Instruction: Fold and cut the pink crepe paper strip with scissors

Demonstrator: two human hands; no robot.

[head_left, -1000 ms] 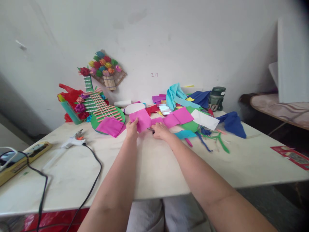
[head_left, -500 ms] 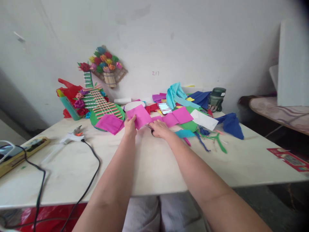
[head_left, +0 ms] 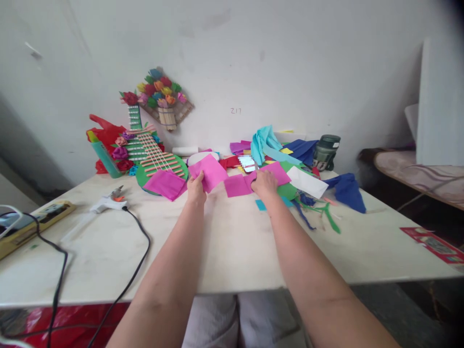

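Note:
Pinched in my left hand (head_left: 196,187) is a square of pink paper (head_left: 210,173), held up at a slant above the table. My right hand (head_left: 265,184) is closed over more pink paper pieces (head_left: 235,186) lying to the right. A dark loop and a thin silvery blade of a pair of scissors (head_left: 254,177) show at its fingertips; most of the scissors is hidden by the hand. Left of my left hand lies a folded magenta paper (head_left: 166,184), partly on a green guitar-shaped craft (head_left: 174,164) with stick strings and paper flowers.
A white glue gun (head_left: 108,203) with a black cord lies at left, near a power strip (head_left: 39,224). Coloured paper scraps (head_left: 266,142), a white sheet (head_left: 308,181) and a dark green bottle (head_left: 326,152) stand or lie at right. A flower craft (head_left: 165,99) leans on the wall.
My right hand has moved right with the scissors, from beside the held paper to over the pink pieces. The pink piece it covered now shows. My left hand stays nearly in place.

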